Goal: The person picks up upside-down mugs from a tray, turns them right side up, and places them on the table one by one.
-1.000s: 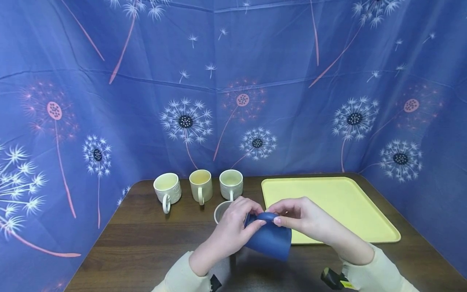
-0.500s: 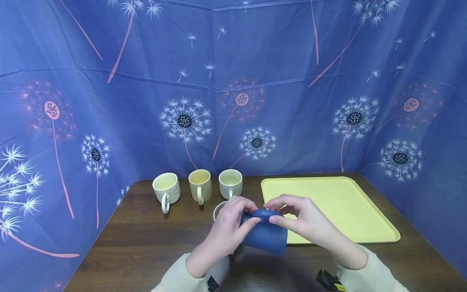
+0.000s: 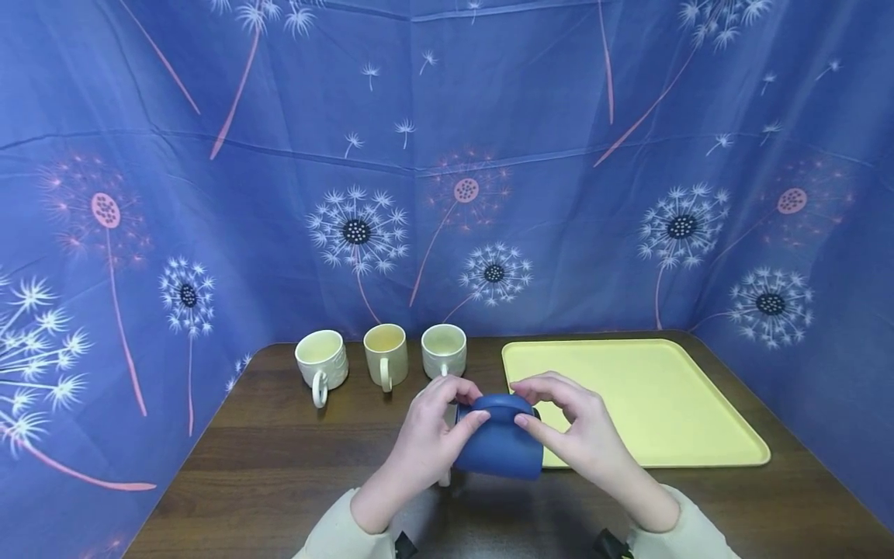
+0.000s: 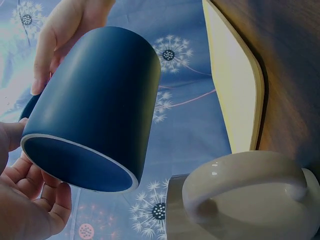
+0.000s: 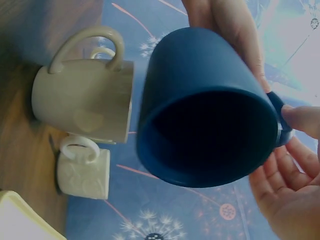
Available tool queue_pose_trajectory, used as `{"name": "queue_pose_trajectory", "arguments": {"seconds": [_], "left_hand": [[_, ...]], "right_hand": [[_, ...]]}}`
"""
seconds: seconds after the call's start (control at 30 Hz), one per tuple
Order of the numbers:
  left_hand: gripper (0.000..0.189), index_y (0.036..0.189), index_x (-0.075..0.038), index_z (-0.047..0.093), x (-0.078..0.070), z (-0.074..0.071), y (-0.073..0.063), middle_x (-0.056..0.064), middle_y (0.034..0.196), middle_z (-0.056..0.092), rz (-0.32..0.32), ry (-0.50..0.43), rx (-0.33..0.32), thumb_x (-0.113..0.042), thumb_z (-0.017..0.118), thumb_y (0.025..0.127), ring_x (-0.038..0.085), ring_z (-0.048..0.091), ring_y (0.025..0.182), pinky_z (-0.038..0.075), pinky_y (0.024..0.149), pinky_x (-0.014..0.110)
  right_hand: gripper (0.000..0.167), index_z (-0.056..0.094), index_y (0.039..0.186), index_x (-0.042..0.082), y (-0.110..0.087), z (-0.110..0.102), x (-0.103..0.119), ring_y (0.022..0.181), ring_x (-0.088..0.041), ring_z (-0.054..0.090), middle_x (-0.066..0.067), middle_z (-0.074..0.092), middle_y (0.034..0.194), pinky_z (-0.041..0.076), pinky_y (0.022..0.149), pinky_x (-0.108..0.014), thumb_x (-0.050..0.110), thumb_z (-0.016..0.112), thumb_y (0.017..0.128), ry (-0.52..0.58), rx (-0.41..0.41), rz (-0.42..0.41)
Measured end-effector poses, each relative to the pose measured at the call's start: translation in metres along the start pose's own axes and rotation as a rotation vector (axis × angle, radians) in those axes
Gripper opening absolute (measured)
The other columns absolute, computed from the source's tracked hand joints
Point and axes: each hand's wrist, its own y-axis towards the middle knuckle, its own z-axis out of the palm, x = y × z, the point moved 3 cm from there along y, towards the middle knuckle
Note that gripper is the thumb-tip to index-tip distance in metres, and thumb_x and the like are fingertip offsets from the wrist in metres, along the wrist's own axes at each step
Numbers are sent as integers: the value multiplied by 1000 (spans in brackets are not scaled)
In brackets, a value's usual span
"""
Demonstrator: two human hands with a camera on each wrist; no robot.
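Note:
Both hands hold a matte dark blue mug (image 3: 499, 452) on its side above the table, its curved handle (image 3: 501, 405) uppermost. My left hand (image 3: 424, 432) pinches one end of the handle, thumb in front and fingers behind. At the other end, my right hand (image 3: 588, 425) does likewise with thumb and fingertips. The mug's mouth faces the right wrist view, where its dark inside (image 5: 210, 137) shows. Its pale-ringed base (image 4: 80, 165) faces the left wrist view. A beige mug (image 4: 250, 200) stands just beyond, mostly hidden behind my left hand in the head view.
Three pale mugs stand in a row at the back: a patterned one (image 3: 322, 359), a yellowish one (image 3: 394, 365) and a pale green one (image 3: 444, 353). A yellow tray (image 3: 649, 404) lies on the right of the brown wooden table (image 3: 279, 466). A blue dandelion-print cloth (image 3: 587, 256) hangs behind.
The blue mug has shifted a little left and turned to lie more level, its handle rising into fuller view. Both hands moved with it, the right forearm swinging in leftward.

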Motion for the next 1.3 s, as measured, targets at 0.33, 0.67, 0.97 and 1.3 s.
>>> {"name": "queue_pose_trajectory", "arguments": {"seconds": [0.33,0.67,0.97,1.3], "left_hand": [[20,97,-15,61,-3,-1,-3,-7,90,59,-45,-27,-8,-19,73,82,6,55,88,46,81,30],[19,97,-14,61,-3,-1,-6,-6,90,60,-60,-38,-15,-19,73,83,7,55,88,47,80,31],[20,95,-17,61,0,-2,-7,-10,88,61,-138,-69,20,-18,74,81,8,54,88,46,80,30],[18,95,-20,61,1,-2,-8,-9,87,57,-241,-130,148,-17,73,82,12,52,87,47,77,26]], "right_hand": [[43,62,109,-2,-5,6,-4,95,-12,61,-10,65,101,49,87,-21,-17,72,69,110,-34,-96],[44,64,110,-2,-10,4,-7,93,-11,63,-10,67,101,50,86,-21,-16,72,70,85,-29,-83],[35,67,106,0,-9,-1,-1,91,-11,65,-8,69,99,51,84,-20,-9,74,73,53,-16,-30],[37,68,102,4,-6,-7,3,86,-12,66,-7,70,94,52,80,-21,-13,74,70,72,-2,-110]]}}
